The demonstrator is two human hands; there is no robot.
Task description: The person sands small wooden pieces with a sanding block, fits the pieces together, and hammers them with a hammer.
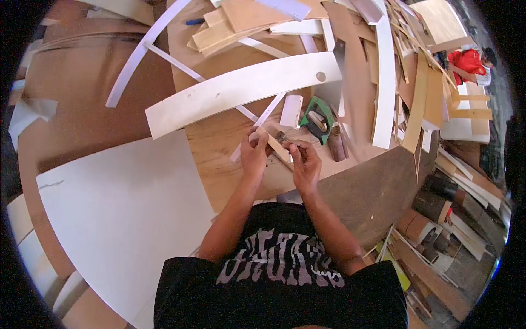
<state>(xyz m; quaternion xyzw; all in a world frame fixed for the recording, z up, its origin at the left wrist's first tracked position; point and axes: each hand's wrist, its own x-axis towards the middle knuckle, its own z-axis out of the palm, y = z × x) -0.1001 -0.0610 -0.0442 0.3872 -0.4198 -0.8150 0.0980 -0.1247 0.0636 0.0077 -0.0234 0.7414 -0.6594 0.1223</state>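
My left hand (255, 156) is closed, its fingertips pinched at the upper end of a short, pale wooden strip (278, 148). To its right, my right hand (305, 164) is also closed, thumb against fingers. A small greyish object (281, 136) shows by the right fingertips; its kind is too unclear to tell. Just beyond the hands lie a white block (291, 111) and a green tool with a hand opening (317, 127). Next to that tool is a brown cylinder (338, 148). A curved white board with a round hole (235, 88) spans the bench farther off.
A large white sheet (126, 219) covers the left side. Stacked boards (257, 16) and a long white strip (386, 77) lie at the back and right. Offcuts and cylinders (430, 205) crowd the lower right. A person in red (468, 63) is at the far right.
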